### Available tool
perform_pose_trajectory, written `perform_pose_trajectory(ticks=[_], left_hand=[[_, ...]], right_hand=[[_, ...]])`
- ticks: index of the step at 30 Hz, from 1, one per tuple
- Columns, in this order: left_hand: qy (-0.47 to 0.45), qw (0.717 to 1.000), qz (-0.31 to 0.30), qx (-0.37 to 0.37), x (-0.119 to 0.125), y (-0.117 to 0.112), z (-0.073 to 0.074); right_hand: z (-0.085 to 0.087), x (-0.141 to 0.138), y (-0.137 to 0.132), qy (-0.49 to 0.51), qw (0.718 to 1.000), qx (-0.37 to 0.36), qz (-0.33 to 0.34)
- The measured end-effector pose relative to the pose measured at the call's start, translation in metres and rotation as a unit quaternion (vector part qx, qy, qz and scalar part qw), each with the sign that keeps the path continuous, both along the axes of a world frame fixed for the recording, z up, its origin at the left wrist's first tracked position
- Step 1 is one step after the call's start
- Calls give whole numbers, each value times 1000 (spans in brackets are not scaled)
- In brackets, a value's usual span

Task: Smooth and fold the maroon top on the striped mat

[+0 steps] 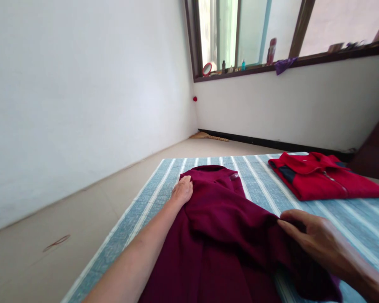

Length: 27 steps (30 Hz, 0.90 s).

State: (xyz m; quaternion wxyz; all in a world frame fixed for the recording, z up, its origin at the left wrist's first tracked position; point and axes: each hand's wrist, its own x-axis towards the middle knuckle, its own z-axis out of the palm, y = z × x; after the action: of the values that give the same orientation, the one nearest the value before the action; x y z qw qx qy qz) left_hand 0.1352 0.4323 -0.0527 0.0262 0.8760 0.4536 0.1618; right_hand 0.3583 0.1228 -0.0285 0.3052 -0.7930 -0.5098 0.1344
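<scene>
A maroon long-sleeved top [214, 198] lies on the blue-and-white striped bed cover [158, 181], its neckline at the far end and a small shiny detail near the right of the collar. At the left shoulder edge, my left hand [182, 190] is closed on the fabric, with its fingertips partly hidden. My right hand [314, 235] pinches a sleeve between thumb and fingers, pulling it out taut to the right. Below that hand, the sleeve's end hangs in dark folds. The lower part of the top runs out of view at the bottom.
A folded red zip jacket [328, 176] with dark patches lies at the right of the cover. Beyond are a broom [205, 135] on the floor and a windowsill [255, 69] with a mirror, small bottles and a flask. A thin loop [57, 243] lies on the left floor.
</scene>
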Motion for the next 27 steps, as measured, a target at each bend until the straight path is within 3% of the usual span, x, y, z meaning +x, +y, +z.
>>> perform_pose_trajectory(ticks=[4, 6, 10, 14, 16, 19, 23, 27], left_hand=[[-18, 1000, 8, -8, -2, 2, -17], [-25, 1000, 11, -12, -3, 2, -19], [-31, 999, 16, -24, -3, 3, -16], [-43, 998, 23, -25, -2, 4, -8], [-58, 998, 28, -12, -1, 1, -1], [-93, 995, 22, 27, 0, -9, 12], [-123, 990, -50, 49, 6, -27, 24], [-138, 983, -113, 42, 16, -36, 22]], right_hand=[[1, 15, 0, 49, 998, -1, -27], [-2, 20, 1, 67, 998, -20, -7], [-10, 22, 3, 57, 994, -52, 72], [-14, 23, 0, 4, 997, -48, 54], [-12, 17, -3, -65, 998, -13, 15], [-3, -7, -5, -187, 977, 100, -13], [-4, -53, 4, -241, 924, 276, 107], [-33, -72, 16, -250, 913, 286, 149]])
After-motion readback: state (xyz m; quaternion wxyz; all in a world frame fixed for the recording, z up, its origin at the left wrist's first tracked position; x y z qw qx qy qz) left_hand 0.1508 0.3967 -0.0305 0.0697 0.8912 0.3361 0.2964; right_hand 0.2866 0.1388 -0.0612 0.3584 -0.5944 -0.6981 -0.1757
